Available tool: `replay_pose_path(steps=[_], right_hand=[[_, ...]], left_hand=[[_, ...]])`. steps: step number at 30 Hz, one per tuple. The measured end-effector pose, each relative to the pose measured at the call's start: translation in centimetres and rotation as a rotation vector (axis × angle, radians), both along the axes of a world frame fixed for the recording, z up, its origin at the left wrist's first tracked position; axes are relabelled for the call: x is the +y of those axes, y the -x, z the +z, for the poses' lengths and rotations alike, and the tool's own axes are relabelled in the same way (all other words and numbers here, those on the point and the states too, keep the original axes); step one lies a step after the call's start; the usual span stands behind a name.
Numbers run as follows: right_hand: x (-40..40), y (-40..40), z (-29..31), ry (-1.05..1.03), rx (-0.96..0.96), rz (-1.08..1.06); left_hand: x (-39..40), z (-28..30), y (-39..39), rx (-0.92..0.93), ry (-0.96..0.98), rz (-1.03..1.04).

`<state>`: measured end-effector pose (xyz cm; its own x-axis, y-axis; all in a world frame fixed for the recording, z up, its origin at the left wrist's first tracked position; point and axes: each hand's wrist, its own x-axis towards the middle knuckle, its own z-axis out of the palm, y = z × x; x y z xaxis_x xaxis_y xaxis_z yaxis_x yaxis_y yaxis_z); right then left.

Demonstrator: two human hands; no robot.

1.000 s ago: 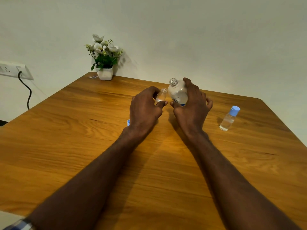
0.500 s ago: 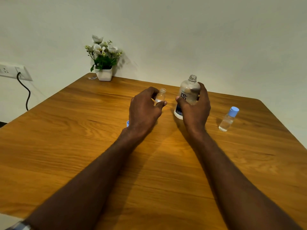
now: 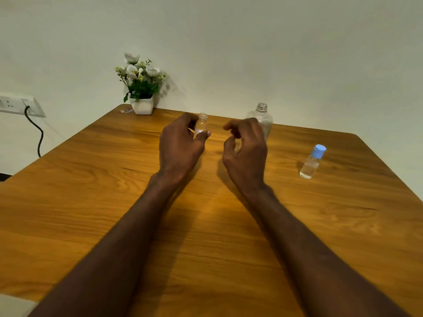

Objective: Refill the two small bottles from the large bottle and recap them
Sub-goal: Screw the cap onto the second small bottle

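Note:
My left hand [image 3: 179, 144] grips a small uncapped clear bottle [image 3: 202, 123] that stands upright on the wooden table [image 3: 206, 225], with a little liquid in its bottom. The large clear bottle [image 3: 263, 117] stands upright and uncapped at the far side, partly hidden behind my right hand [image 3: 246, 147]. That hand hovers in front of it with loosely curled fingers and holds nothing. A second small bottle [image 3: 311, 162] with a blue cap stands to the right, apart from both hands. The loose blue cap seen earlier is hidden behind my left hand.
A white pot of flowers [image 3: 142, 88] sits at the table's far left corner against the wall. A wall socket with a black cable [image 3: 34, 126] is on the left. The table's right edge runs close past the capped bottle.
My right hand set the large bottle upright on the table farther back and let go of it, then drew back toward me. My left hand kept holding the small open bottle.

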<state>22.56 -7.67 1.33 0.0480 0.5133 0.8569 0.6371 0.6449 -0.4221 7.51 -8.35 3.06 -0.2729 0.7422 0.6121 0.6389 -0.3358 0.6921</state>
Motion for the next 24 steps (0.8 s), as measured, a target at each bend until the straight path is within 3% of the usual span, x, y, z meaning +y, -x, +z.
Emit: replay_pose_path(steps=[3, 8, 17, 20, 24], right_hand=[[-0.6, 1.3, -0.6, 0.170, -0.045, 0.156], [-2.4, 3.2, -0.9, 0.369, -0.280, 0.355], [-2.2, 3.9, -1.3, 0.475, -0.564, 0.311], [-2.2, 3.8, -1.3, 0.450, -0.414, 0.345], [-2.0, 2.9, -0.3, 0.450, 0.070, 0.353]], left_hand=[[-0.2, 0.5, 1.4, -0.013, 0.017, 0.049], [0.0, 0.6, 3.9, -0.045, 0.073, 0.129], [0.2, -0.2, 5.1, -0.063, 0.135, 0.192], [0.5, -0.3, 5.1, -0.076, 0.120, 0.173], [0.5, -0.3, 4.8, -0.085, 0.109, 0.126]])
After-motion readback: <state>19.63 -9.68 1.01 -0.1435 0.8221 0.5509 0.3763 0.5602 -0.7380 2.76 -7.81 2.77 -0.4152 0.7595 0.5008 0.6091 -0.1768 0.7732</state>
